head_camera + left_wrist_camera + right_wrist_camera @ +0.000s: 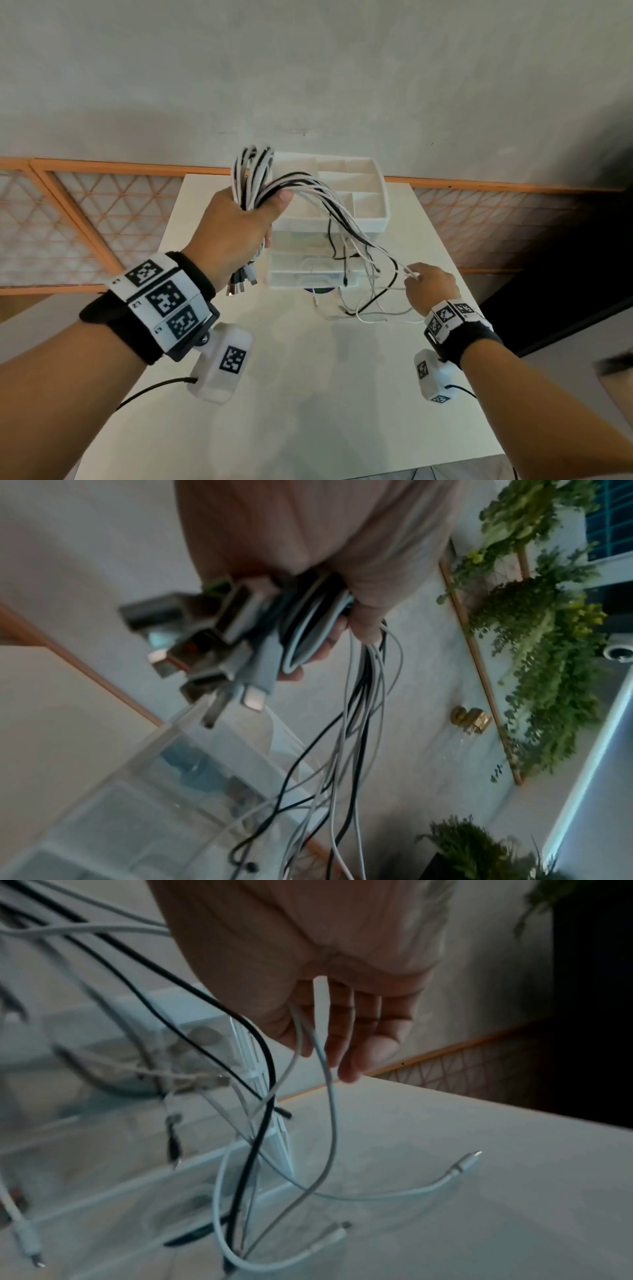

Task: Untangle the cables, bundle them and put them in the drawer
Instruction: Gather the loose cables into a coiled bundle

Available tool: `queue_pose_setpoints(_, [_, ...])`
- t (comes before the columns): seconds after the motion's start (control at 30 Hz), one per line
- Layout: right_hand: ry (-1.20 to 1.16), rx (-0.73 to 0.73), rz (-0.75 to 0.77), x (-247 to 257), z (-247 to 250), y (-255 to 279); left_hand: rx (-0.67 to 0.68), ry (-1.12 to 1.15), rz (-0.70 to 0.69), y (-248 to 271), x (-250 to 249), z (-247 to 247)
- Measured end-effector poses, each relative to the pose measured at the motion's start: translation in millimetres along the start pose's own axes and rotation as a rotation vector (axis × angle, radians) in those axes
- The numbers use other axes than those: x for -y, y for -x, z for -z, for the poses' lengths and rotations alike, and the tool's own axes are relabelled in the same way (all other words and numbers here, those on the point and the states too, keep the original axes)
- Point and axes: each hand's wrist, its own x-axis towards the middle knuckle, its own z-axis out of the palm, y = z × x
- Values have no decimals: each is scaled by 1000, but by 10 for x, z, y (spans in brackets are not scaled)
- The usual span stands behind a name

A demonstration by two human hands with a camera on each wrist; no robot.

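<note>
Above the white table (308, 394), in front of the drawer organiser (329, 219), the bundle of black and white cables (255, 174) hung from the left hand (236, 226), whose fingers and thumb were curled tight round the gathered loops. A cluster of USB plugs (205, 631) stuck out below that fist, nearer the person than the organiser. From the top of the grip the loose tails (356, 240) arched over the organiser's front and fell toward the table beside its base, some ends lying on the surface.

To the right of the organiser, the right hand (430, 286) pinched one or two white strands (322, 1069) between thumb and fingertips; its remaining fingers were loosely bent and held nothing else.

The cables looked light, thin and limp, so they would likely sag and slide across one another rather than keep a shape. The smooth jackets might slip through a loose pinch, and the small connector ends (466, 1161) could snag on neighbouring strands or on the organiser's edges. A sound hold seemed to be on the cord just behind a plug, drawing each tail out singly, with the fist kept firm on the loops so they would not spill.

The organiser's open top tray (373, 192) lay behind the bundle; its clear drawers sat below.
</note>
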Motion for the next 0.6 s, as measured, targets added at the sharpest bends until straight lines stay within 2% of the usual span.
queue_pose_setpoints(0.07, [16,-18,-47,-13,-3,35,-62,57,25,-35,-20,-3])
queue_pose_setpoints(0.13, [39,39,-87,-49,10,63,-95,80,31,-77,-48,13])
queue_pose_setpoints(0.2, [-66,60,-128,-25,45,76,-92,78,28,-88,-34,8])
queue_pose_setpoints(0.27, [-394,12,-137,60,84,67,-74,72,45,-79,19,-32])
queue_pose_setpoints(0.33, [-691,-29,-64,162,129,38,-71,41,87,-72,97,-72])
queue_pose_setpoints(0.43, [-969,-42,55,317,298,44,-91,37,143,-76,184,-100])
queue_pose_setpoints(0.5, [-831,-55,123,347,397,90,-133,71,149,-91,201,-84])
queue_pose_setpoints(0.6, [-142,21,123,183,337,163,-209,176,134,-160,160,-17])
